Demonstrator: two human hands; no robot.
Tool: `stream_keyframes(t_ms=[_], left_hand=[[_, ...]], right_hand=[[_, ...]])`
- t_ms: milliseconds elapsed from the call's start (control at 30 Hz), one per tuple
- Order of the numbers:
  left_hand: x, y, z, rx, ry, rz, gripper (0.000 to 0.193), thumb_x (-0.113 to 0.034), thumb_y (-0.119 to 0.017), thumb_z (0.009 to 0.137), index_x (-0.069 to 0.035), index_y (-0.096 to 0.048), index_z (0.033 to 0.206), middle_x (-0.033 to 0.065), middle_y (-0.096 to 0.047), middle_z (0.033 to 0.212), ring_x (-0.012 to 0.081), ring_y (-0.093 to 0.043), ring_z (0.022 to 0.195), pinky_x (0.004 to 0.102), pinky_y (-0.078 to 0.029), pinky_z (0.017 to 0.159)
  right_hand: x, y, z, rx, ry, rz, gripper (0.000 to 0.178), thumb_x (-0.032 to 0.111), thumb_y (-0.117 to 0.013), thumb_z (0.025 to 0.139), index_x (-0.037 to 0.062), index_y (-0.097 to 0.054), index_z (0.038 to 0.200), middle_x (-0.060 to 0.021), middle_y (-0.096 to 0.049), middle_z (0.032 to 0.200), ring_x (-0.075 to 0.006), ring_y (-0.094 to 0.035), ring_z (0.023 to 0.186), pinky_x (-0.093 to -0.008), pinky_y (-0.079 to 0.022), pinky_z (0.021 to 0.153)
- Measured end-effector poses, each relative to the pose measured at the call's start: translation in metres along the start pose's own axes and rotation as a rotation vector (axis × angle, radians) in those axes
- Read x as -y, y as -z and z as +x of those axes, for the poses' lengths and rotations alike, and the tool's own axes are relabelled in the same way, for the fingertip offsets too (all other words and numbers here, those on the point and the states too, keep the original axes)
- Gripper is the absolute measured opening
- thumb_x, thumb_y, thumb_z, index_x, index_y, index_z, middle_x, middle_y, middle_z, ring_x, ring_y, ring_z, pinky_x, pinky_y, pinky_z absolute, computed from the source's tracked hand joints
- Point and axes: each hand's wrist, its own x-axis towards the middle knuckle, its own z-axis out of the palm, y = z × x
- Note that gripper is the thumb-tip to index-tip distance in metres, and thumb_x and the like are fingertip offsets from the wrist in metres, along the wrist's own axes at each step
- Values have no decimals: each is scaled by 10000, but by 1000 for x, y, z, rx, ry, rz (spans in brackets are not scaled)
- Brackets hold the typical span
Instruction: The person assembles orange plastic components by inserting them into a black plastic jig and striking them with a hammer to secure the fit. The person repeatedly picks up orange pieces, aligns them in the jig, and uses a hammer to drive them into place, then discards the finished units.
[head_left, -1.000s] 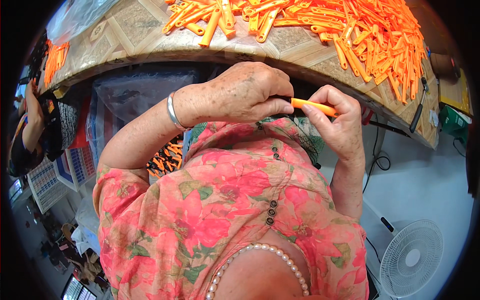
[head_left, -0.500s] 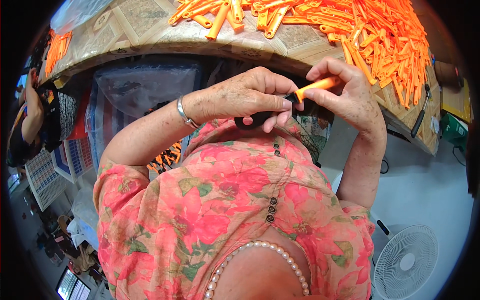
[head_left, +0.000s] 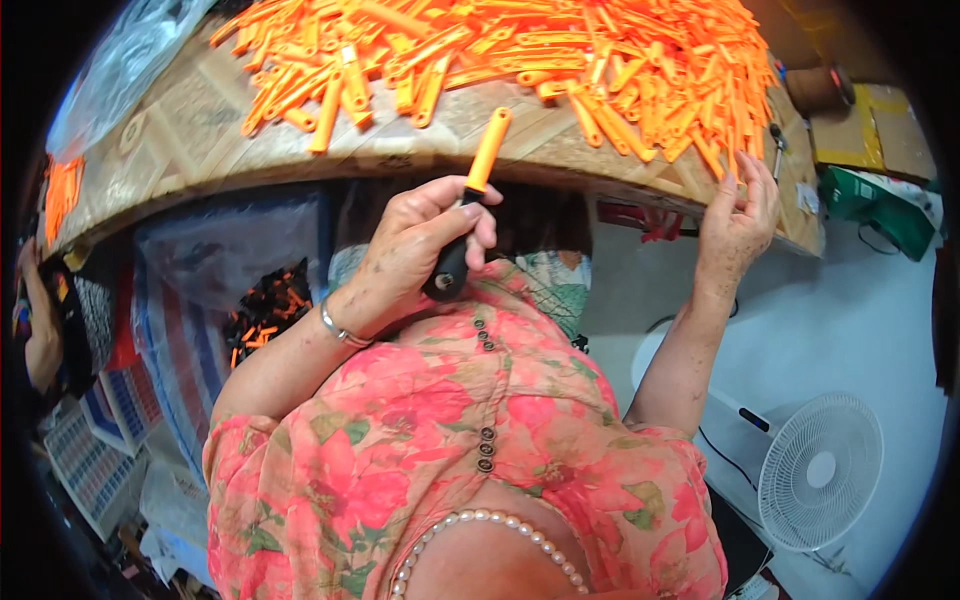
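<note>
The left hand (head_left: 420, 235) is wrapped around the black end of a tool (head_left: 488, 155), its orange end pointing up toward the table (head_left: 195, 120). The right hand (head_left: 738, 218) has its fingertips at the near right edge of a heap of orange pieces (head_left: 560, 60) on the table; whether they grip one is unclear. Black-and-orange pieces (head_left: 268, 310) lie in a striped sack (head_left: 185, 345) beside the left forearm, and a white fan (head_left: 822, 430) stands at lower right.
</note>
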Motion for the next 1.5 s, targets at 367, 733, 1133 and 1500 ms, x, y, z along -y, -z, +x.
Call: stream_keyframes(t_ms=[367,733,1133,1500], left_hand=[[2,-6,3,2,-24,-17,236,-224,-490,1004,-16,-573,1080,-12,-541,737,34,-513,587,192,-469,547],[-5,-12,11,-82,-25,-30,237,-217,-477,999,-10,-589,1030,-7,-538,700,65,-536,570,236,-507,553],[-1,-13,14,-104,-50,-40,239,-211,-490,996,-4,-585,1068,-1,-547,736,75,-553,614,258,-535,617],[-7,-13,12,-154,27,-115,225,-156,-489,977,26,-606,1037,11,-568,755,95,-574,633,254,-541,615]], right_hand=[[-190,-6,16,168,-213,-294,313,298,-641,853,149,-651,1128,-141,-636,1047,-300,-617,956,-403,-490,833],[-193,13,18,148,-379,104,469,133,-598,874,20,-531,1324,-81,-610,1027,-129,-556,775,-287,-485,722],[74,41,-54,806,-330,989,401,11,-504,900,-5,-539,1299,-80,-591,995,-125,-537,767,-227,-456,625],[81,31,-62,998,-111,795,416,12,-471,937,24,-495,1351,-143,-622,1154,-149,-604,758,-278,-510,695]])
